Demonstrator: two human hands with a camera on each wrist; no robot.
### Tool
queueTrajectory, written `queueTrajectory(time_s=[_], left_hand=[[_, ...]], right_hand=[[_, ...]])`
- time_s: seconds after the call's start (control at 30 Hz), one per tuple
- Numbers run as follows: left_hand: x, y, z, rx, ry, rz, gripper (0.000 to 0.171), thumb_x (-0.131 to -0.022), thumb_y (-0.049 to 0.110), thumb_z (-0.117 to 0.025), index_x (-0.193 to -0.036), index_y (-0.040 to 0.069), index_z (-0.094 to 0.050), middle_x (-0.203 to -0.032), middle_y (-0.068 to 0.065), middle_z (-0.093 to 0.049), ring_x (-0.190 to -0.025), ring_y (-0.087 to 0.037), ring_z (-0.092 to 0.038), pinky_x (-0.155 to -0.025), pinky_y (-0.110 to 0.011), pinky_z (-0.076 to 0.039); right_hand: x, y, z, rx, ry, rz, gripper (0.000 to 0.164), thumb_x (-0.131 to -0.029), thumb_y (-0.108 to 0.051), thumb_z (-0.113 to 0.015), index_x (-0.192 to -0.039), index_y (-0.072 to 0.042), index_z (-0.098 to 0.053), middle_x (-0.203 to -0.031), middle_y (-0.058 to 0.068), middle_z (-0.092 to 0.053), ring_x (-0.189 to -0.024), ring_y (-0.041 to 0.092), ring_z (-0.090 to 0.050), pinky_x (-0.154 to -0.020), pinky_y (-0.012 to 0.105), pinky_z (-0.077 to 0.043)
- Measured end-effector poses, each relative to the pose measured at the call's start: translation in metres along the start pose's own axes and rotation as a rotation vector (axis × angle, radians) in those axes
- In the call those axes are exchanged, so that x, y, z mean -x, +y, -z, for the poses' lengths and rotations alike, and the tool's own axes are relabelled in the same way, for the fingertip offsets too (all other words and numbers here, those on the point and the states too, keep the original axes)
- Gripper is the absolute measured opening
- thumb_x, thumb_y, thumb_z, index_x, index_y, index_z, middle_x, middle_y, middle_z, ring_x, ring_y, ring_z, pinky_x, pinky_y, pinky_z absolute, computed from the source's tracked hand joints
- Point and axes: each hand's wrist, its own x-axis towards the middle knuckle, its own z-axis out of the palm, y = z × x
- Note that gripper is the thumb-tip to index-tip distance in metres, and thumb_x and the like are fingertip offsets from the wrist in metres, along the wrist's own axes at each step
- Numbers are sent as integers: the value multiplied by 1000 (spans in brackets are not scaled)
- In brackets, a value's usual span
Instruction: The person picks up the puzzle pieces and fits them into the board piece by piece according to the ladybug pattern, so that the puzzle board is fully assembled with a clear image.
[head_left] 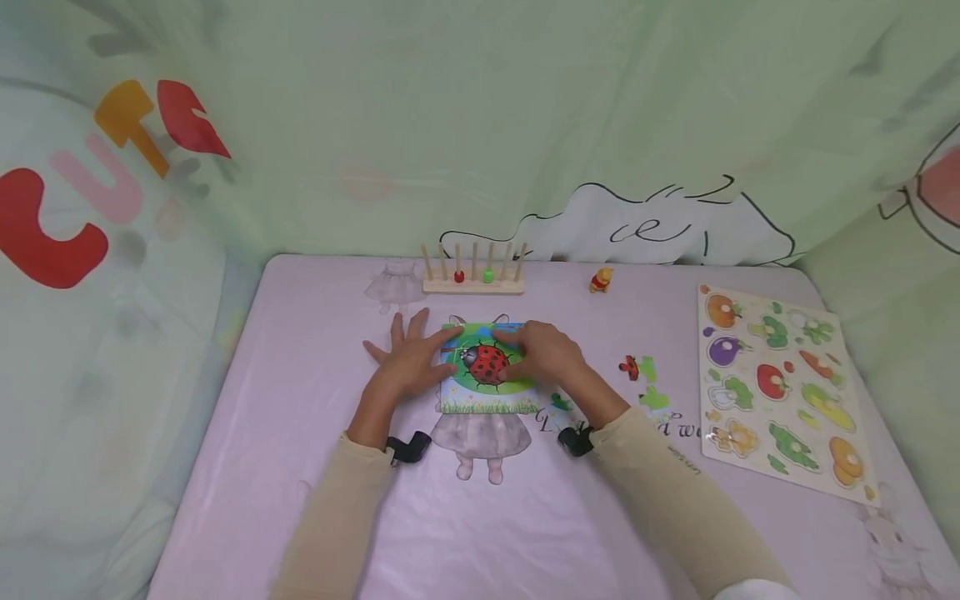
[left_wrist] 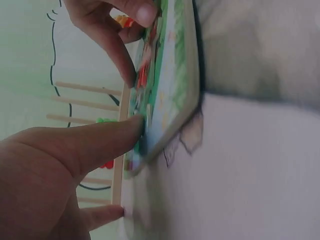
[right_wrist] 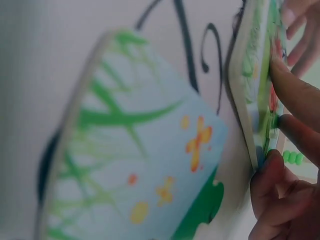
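Observation:
A square ladybug jigsaw puzzle (head_left: 487, 400) lies flat on the table between both hands, the red ladybug at its centre. My left hand (head_left: 408, 364) spreads its fingers at the puzzle's left side, thumb and index finger touching that edge. From the right, my right hand (head_left: 551, 354) reaches over the puzzle, its thumb (right_wrist: 295, 95) and index fingertip pressing the picture. Its other fingers bend beside the board's edge. By the right wrist lies a loose puzzle piece (right_wrist: 145, 130) printed with grass. Farther right rest a red puzzle piece (head_left: 628, 367) and green puzzle pieces (head_left: 655, 398).
Behind the puzzle stands a wooden peg rack (head_left: 474, 286) with red and green beads. A small bear figurine (head_left: 601, 280) sits right of the rack. A vegetable puzzle board (head_left: 787, 392) lies at the table's right side. Printed curtains enclose the table's back and sides.

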Motion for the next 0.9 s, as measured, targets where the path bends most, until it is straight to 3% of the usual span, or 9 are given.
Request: queueTrajectory(time_s=[0.23, 0.33, 0.53, 0.63, 0.9], left_hand=[[-4, 19, -14, 4, 64, 56, 69, -91, 58, -69, -153, 41, -45, -171, -18, -9, -152, -58, 11, -98, -93, 2], [-6, 26, -19, -7, 92, 88, 72, -89, 59, -71, -153, 41, -45, -170, -19, -10, -152, -60, 9, -98, -94, -2], [-4, 33, -20, 2, 106, 109, 71, -88, 54, -74, -153, 41, -47, -171, -18, -10, -153, -58, 8, -98, -94, -2], [-3, 33, -20, -23, 113, 82, 68, -89, 54, -73, -152, 41, -48, -171, -15, -13, -155, -52, 7, -99, -93, 1], [0, 31, -22, -137, 106, -59, 54, -95, 50, -69, -146, 43, -55, -168, -2, -30, -158, -28, -21, -105, -89, -3]], right_hand=[[-1, -1, -2, 21, -2, -38, 74, -81, -45, -85, -146, -31, -54, -136, 17, -61, -101, 23, -59, -65, 30, -44], [-2, -1, -3, 20, -8, -42, 73, -81, -46, -85, -146, -31, -54, -140, 17, -59, -107, 24, -59, -68, 31, -45], [-4, -1, -2, -2, -10, -60, 68, -83, -47, -83, -143, -31, -57, -136, 16, -61, -101, 23, -58, -68, 31, -43], [-5, -2, -2, -14, -12, -79, 68, -81, -47, -84, -142, -32, -58, -138, 16, -61, -105, 24, -60, -67, 30, -43], [-7, -5, 2, -17, -25, -118, 70, -79, -49, -86, -141, -33, -59, -148, 15, -57, -123, 32, -60, -70, 35, -48]])
